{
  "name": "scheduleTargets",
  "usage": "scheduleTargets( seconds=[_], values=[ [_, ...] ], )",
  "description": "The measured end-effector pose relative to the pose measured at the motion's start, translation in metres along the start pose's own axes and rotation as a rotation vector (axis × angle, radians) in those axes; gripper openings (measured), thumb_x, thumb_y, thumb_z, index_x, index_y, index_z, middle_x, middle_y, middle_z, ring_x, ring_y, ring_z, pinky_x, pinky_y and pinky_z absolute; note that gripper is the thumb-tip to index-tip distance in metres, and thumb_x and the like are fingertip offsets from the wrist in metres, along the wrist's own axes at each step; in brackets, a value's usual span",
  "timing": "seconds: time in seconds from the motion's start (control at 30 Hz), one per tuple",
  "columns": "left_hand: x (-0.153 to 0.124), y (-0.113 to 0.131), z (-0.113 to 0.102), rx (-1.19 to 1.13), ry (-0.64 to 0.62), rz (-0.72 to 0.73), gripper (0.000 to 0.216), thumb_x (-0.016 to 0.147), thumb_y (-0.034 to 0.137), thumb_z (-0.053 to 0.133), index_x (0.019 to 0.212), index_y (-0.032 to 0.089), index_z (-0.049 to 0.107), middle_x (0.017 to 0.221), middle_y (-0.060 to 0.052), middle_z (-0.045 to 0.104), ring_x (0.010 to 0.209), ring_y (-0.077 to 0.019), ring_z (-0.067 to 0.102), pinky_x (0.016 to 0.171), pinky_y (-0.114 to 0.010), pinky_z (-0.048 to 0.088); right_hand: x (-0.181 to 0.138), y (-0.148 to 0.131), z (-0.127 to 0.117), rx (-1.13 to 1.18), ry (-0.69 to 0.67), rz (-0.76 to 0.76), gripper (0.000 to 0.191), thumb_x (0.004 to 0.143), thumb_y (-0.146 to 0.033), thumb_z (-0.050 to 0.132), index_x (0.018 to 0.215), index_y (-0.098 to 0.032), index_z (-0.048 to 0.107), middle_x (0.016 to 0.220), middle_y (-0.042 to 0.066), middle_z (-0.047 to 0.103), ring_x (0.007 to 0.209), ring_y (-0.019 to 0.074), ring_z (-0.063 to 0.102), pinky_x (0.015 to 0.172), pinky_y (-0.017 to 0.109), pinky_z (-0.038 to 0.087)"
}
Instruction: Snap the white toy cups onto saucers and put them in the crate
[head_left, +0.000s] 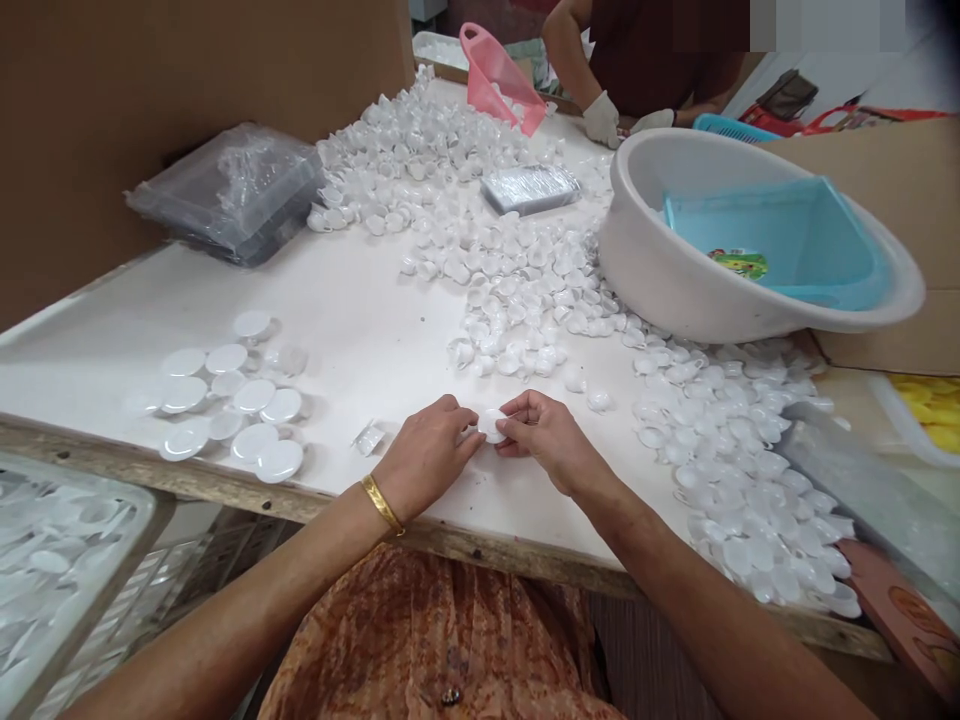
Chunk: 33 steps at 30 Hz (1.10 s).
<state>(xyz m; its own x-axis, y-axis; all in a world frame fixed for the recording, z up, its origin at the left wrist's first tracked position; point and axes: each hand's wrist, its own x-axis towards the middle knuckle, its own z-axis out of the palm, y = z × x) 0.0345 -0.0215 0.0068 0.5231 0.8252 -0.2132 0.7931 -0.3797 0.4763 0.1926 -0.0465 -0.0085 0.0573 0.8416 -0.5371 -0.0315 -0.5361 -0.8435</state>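
Note:
Over the front of the white table, both my hands hold one small round white plastic piece (491,426) between them. My right hand (546,436) pinches its right edge with thumb and fingertips. On the other side, my left hand (431,448) has thumb and forefinger closed at its left edge; the exact contact is partly hidden. A small clear plastic piece (368,438) lies just left of my left hand. Further left rests a group of flat white discs (255,396). Beyond my hands spreads a heap of small white cup-like pieces (517,290).
A large white basin (675,270) holding a blue bin (787,240) stands at right. A wrapped pack (531,188) and pink scoop (495,75) sit among the pieces. Stacked clear trays (232,190) stand back left. Across the table is a co-worker's gloved hand (601,119).

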Motion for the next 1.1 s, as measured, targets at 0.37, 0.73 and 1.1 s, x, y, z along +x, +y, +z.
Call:
scheduleTargets(
  seconds=[0.37, 0.73, 1.1],
  values=[
    [0.008, 0.0, -0.001, -0.19, -0.011, -0.126, 0.025, 0.082, 0.029, 0.042, 0.072, 0.018, 0.062, 0.063, -0.001, 0.062, 0.061, -0.0144, 0.055, 0.059, -0.026, 0.037, -0.003, 0.013, 0.005, -0.111, -0.047, -0.145, 0.018, 0.072, -0.024, 0.062, 0.085, -0.017, 0.053, 0.076, 0.0, 0.056, 0.071, 0.0125, 0.059, 0.067, 0.031, 0.055],
    [0.015, 0.011, 0.001, 0.086, 0.159, -0.102, 0.026, 0.087, 0.028, 0.034, 0.086, 0.019, 0.059, 0.086, -0.004, 0.06, 0.073, -0.0159, 0.056, 0.062, -0.028, 0.038, -0.001, 0.012, 0.004, -0.128, -0.085, -0.113, 0.014, 0.075, -0.021, 0.06, 0.085, -0.018, 0.05, 0.065, -0.002, 0.057, 0.059, 0.0117, 0.061, 0.06, 0.028, 0.054],
    [0.045, 0.021, 0.016, 0.482, 0.048, 0.052, 0.01, 0.078, 0.017, 0.045, 0.087, 0.016, 0.049, 0.084, -0.007, 0.056, 0.077, -0.0206, 0.056, 0.061, -0.031, 0.038, -0.004, 0.008, 0.002, 0.035, -0.164, 0.072, 0.011, 0.079, -0.014, 0.056, 0.083, -0.017, 0.046, 0.063, -0.002, 0.06, 0.059, 0.0126, 0.064, 0.062, 0.03, 0.055]
  ],
)
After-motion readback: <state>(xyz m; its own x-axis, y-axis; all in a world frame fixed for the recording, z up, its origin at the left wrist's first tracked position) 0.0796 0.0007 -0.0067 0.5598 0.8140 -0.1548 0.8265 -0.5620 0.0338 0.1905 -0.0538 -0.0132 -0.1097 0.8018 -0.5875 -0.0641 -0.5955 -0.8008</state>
